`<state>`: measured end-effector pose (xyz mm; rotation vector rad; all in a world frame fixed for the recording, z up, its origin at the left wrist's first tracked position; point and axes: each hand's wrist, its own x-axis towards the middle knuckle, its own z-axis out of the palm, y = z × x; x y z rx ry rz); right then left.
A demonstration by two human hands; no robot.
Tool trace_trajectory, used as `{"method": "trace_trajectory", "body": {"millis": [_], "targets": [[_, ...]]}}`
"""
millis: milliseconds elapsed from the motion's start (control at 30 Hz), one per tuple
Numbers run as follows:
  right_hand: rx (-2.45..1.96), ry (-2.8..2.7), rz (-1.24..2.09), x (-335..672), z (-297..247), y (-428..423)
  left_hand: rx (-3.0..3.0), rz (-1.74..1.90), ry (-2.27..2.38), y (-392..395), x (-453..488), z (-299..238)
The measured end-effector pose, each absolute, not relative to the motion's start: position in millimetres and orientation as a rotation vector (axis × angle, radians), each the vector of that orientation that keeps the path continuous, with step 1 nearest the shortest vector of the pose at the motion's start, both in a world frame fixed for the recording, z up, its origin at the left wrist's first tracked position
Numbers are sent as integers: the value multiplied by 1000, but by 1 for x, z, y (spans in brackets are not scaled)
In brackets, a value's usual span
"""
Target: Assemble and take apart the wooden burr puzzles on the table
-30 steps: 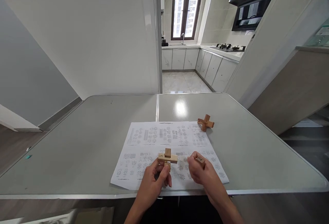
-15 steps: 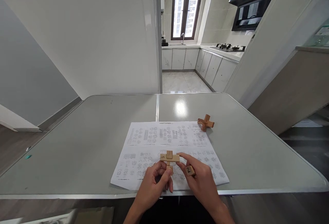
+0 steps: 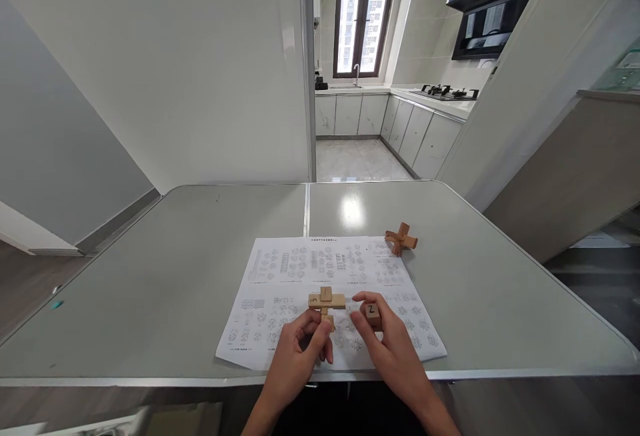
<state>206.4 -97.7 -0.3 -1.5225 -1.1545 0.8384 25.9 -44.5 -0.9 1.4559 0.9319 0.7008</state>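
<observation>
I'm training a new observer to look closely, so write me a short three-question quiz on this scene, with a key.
1. Which hand holds the pale wooden cross-shaped assembly marked with a 3?
2. True or false: the reddish-brown wooden cross sits at the far right corner of the white printed paper sheet.
3. Fill in the blank: the square end of the brown wooden block in the right hand bears the digit ___.

Key:
1. The left hand.
2. True.
3. 2.
</observation>
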Motion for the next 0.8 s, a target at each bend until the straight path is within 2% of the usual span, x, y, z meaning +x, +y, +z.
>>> {"method": "trace_trajectory", "body": {"millis": [333,533,800], "targets": [[-874,-506,1345,208,6,-98,1470,700,977,-44,27,-4],[-677,-321,1720,208,12,-102,1483,721,945,-44,27,-4],[-896,-458,1587,209,12,-109,1495,783,960,-44,29,-3]]}}
